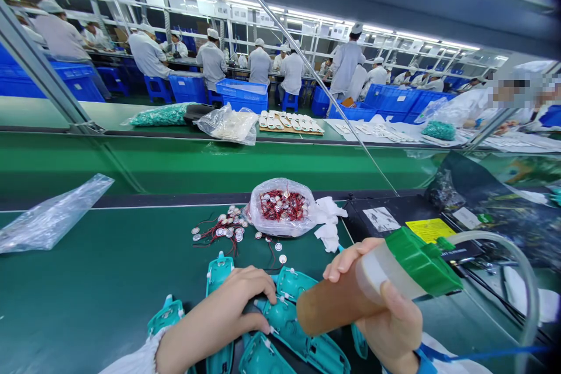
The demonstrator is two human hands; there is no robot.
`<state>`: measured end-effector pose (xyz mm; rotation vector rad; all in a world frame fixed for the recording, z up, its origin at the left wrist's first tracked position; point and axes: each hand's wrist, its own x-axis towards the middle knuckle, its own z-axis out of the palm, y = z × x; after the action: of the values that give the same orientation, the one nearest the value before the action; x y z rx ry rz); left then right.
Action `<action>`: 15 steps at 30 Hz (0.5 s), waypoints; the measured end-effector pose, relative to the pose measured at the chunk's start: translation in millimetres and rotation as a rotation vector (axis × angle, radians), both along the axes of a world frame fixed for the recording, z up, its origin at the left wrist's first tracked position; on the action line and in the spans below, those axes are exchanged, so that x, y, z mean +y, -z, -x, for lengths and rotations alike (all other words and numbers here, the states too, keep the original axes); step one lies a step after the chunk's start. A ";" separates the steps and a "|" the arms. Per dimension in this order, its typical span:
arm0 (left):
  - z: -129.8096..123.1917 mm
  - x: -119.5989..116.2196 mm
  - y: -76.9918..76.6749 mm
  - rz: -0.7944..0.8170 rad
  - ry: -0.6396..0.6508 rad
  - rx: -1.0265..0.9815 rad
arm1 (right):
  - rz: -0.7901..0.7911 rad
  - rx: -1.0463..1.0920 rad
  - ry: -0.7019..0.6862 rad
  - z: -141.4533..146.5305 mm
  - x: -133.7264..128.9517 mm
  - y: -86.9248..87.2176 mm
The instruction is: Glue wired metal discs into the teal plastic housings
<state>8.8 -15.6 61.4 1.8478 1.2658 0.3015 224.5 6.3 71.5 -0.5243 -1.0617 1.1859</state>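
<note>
My right hand (390,315) is wrapped round a bottle (346,298) of brown liquid, tilted with its green cap (421,263) up to the right and a clear hose on the cap. The bottle's lower end hangs over several teal plastic shells (324,353) lying open side up at the bottom centre. My left hand (252,298) reaches over the shells, thumb and fingers apart, its fingertips at the edges of one teal shell (280,318). Whether it grips that shell is unclear. Another teal shell (165,315) lies left of my left forearm.
Beyond the shells lie a bag of red-wired discs (283,207) and a loose pile of discs (228,225). White tissue (328,234) is beside the bag. A clear plastic bag (56,216) lies left; a black box (372,216) and cables sit right. People in white work behind.
</note>
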 end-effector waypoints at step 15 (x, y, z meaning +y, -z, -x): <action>0.2 -1.8 -2.8 0.001 -0.012 0.011 | -0.050 -0.036 -0.059 -5.4 -0.6 3.8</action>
<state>8.6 -17.4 64.2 1.8442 1.2851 0.2978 229.9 5.7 67.7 -0.4801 -1.1411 1.2022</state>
